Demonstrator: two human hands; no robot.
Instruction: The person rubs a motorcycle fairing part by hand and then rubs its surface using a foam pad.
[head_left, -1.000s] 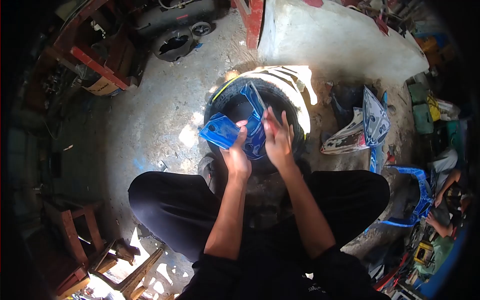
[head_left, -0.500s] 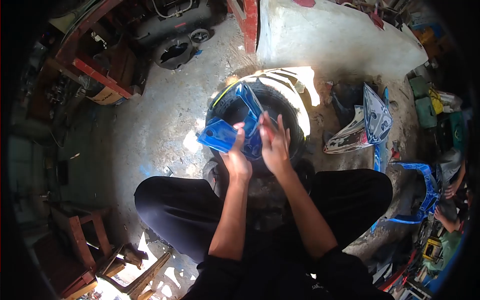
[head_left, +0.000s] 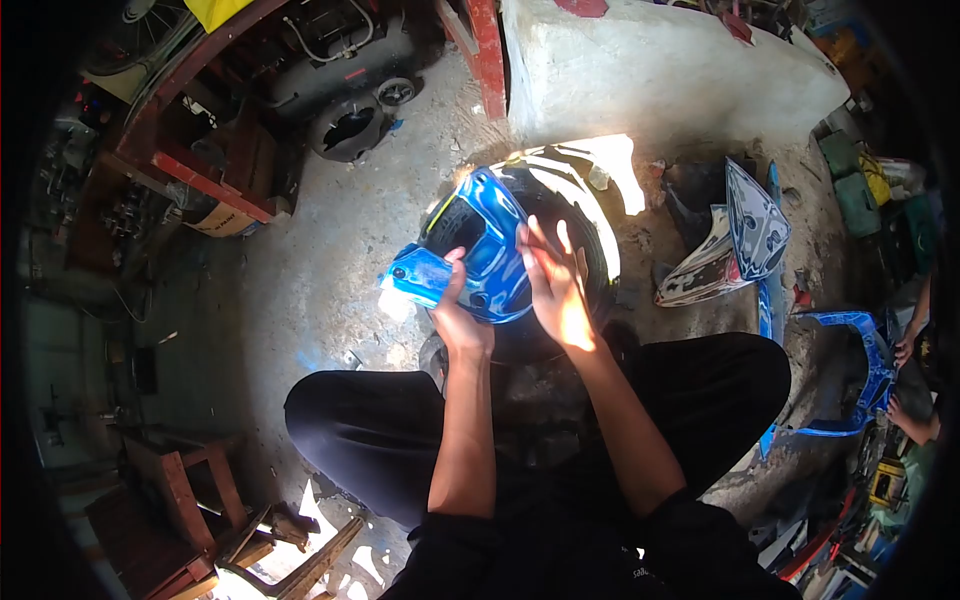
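Note:
A glossy blue curved plastic panel (head_left: 492,258), which looks like a motorcycle body part, is held above a black tyre (head_left: 602,235) between my knees. My left hand (head_left: 461,318) grips its lower left part, with the thumb on top and the other fingers hidden beneath. My right hand (head_left: 556,295) is at the panel's right edge. Its fingers are stretched out and the fingertips touch the blue surface. I see nothing held in the right hand, though its palm side is partly hidden.
Grey-and-white patterned panels (head_left: 757,225) lie on the floor to the right, near a blue frame-shaped part (head_left: 872,365). Another person's hands (head_left: 905,352) are at the far right. A white block (head_left: 660,75) and a red metal frame (head_left: 480,60) stand ahead. Wooden furniture (head_left: 185,500) is at lower left.
The blue panel has turned so that more of its broad face and upper arm shows. My right hand has shifted slightly right and its fingers have straightened.

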